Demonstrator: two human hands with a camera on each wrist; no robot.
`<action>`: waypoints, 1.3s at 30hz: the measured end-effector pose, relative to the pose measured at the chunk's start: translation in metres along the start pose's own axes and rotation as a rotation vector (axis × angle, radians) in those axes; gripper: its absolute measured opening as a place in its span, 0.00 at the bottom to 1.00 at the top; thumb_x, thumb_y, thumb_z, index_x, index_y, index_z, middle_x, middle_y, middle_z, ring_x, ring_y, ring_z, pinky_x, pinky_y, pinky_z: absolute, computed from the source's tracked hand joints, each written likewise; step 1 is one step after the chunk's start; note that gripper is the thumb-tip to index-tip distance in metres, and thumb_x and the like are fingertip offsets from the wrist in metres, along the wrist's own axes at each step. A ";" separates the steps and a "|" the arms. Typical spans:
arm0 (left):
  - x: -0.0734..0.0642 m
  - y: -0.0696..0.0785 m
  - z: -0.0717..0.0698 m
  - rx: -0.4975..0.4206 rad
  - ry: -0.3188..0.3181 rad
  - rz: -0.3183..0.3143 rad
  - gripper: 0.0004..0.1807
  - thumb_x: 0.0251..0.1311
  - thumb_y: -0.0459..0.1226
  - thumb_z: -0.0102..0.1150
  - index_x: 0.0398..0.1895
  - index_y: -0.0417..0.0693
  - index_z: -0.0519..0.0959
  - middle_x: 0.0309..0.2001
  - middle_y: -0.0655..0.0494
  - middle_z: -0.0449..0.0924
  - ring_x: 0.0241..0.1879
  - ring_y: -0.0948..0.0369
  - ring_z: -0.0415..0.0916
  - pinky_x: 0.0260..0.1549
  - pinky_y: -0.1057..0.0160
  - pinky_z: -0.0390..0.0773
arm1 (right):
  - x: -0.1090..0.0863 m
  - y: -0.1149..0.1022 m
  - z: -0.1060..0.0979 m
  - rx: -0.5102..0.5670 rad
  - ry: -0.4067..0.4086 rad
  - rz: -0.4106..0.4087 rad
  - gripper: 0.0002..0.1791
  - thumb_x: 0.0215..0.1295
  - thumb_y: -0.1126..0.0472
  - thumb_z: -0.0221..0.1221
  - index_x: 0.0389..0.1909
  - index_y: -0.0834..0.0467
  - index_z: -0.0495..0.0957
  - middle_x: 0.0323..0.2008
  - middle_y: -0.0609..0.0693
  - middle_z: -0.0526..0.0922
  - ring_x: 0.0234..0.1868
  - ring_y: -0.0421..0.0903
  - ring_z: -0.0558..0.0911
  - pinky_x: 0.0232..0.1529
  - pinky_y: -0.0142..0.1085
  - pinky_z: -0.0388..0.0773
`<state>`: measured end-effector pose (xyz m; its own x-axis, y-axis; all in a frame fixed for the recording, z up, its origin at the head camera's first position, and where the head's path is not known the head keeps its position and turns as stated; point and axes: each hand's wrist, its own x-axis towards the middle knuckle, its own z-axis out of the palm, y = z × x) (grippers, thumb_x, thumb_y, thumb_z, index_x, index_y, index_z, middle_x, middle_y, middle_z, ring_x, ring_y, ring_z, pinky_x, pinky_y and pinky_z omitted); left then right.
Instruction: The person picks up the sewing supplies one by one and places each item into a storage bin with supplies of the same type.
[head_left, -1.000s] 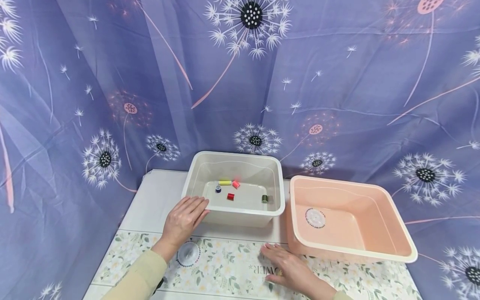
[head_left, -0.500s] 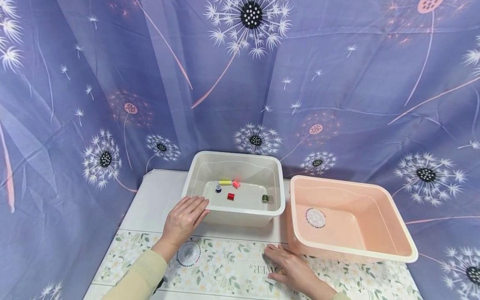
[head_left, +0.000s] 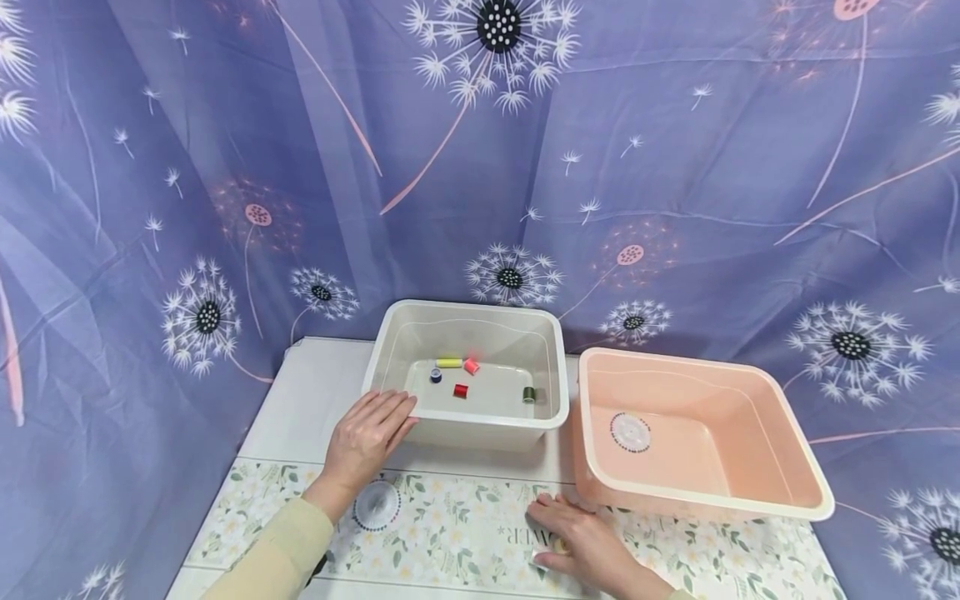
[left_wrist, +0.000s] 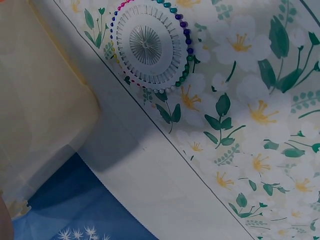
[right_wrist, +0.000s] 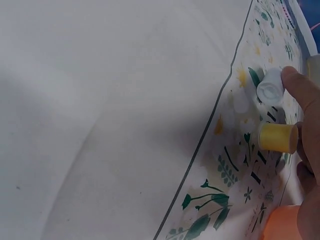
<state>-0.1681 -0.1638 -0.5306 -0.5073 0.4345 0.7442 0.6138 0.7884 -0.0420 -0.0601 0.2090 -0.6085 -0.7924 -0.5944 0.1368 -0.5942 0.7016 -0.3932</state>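
My left hand (head_left: 369, 437) holds the front left rim of a beige plastic bin (head_left: 480, 429), fingers bent over the edge. Inside that bin lie thread spools: a yellow one (head_left: 449, 363), a pink one (head_left: 471, 366), a red one (head_left: 461, 391), a dark blue one (head_left: 436, 376) and a green one (head_left: 528, 395). My right hand (head_left: 581, 542) is low over the flowered table covering, palm down, fingers loosely bent. In the right wrist view its thumb touches a white spool (right_wrist: 270, 87), and a second yellow spool (right_wrist: 278, 138) lies against a finger.
A pink bin (head_left: 705, 504) stands right of the beige one, with a pin wheel (head_left: 631, 433) inside. Another pin wheel (head_left: 377, 506) lies on the table (head_left: 450, 525) beside my left wrist. A blue dandelion-print curtain (head_left: 450, 167) hangs behind and at the sides.
My right hand has shifted slightly to the right, and a white spool now shows at its thumb. The left hand stays on the bin rim. The head view has tilted slightly.
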 end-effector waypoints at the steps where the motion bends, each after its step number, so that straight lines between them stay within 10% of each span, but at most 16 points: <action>1: 0.000 0.000 0.000 0.000 0.002 0.001 0.26 0.72 0.53 0.41 0.49 0.47 0.83 0.45 0.50 0.85 0.45 0.51 0.83 0.54 0.50 0.77 | -0.001 0.000 0.001 -0.004 0.003 -0.004 0.36 0.54 0.41 0.66 0.62 0.53 0.75 0.60 0.53 0.78 0.61 0.51 0.76 0.59 0.53 0.72; 23: 0.000 0.000 0.001 -0.004 0.013 -0.007 0.26 0.73 0.53 0.41 0.48 0.47 0.84 0.45 0.51 0.85 0.44 0.51 0.83 0.51 0.48 0.78 | -0.022 -0.002 0.007 -0.041 0.096 -0.130 0.42 0.47 0.41 0.70 0.61 0.61 0.74 0.59 0.54 0.78 0.61 0.53 0.75 0.56 0.51 0.75; 39: 0.001 0.000 0.001 -0.012 0.021 0.002 0.26 0.73 0.53 0.41 0.48 0.46 0.84 0.44 0.49 0.86 0.43 0.50 0.83 0.51 0.48 0.78 | -0.014 -0.003 0.015 -0.049 0.110 -0.229 0.21 0.53 0.59 0.69 0.50 0.54 0.80 0.48 0.45 0.85 0.54 0.49 0.81 0.54 0.51 0.77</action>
<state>-0.1686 -0.1628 -0.5308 -0.4933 0.4265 0.7581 0.6217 0.7825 -0.0358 -0.0451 0.2096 -0.6226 -0.6452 -0.6953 0.3166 -0.7636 0.5737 -0.2963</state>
